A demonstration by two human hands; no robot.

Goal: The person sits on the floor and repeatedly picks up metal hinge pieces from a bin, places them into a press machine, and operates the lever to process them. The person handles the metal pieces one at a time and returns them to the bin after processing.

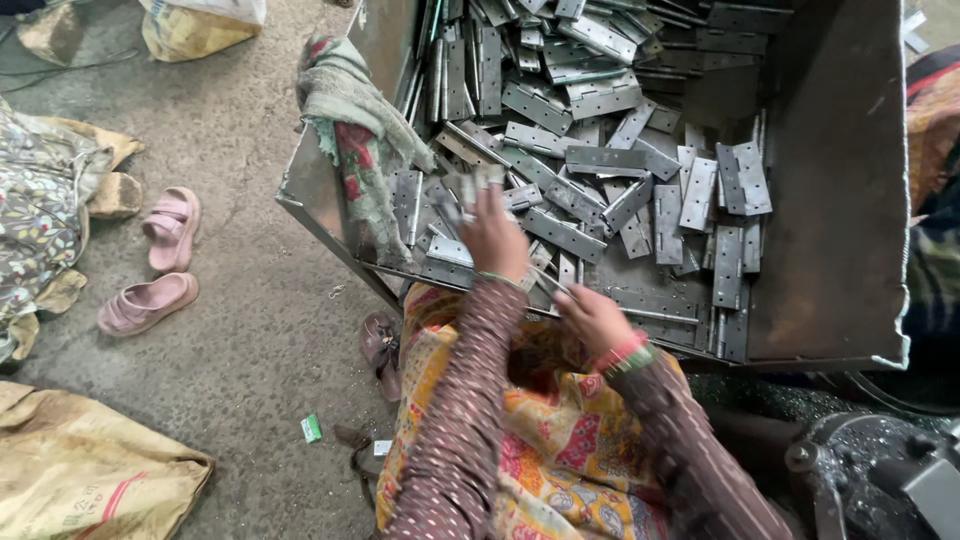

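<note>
Head view, left hand: the left hand reaches out over the metal tray, its fingers clenched around a small stack of grey hinges.
Head view, right hand: the right hand sits at the tray's near edge, fingers pinching a thin metal piece.
Hinges: flat, dull steel hinge plates, heaped loosely in the tray.
Surroundings: a worn cloth hangs on the tray's rim; pink sandals lie on the concrete floor.
</note>
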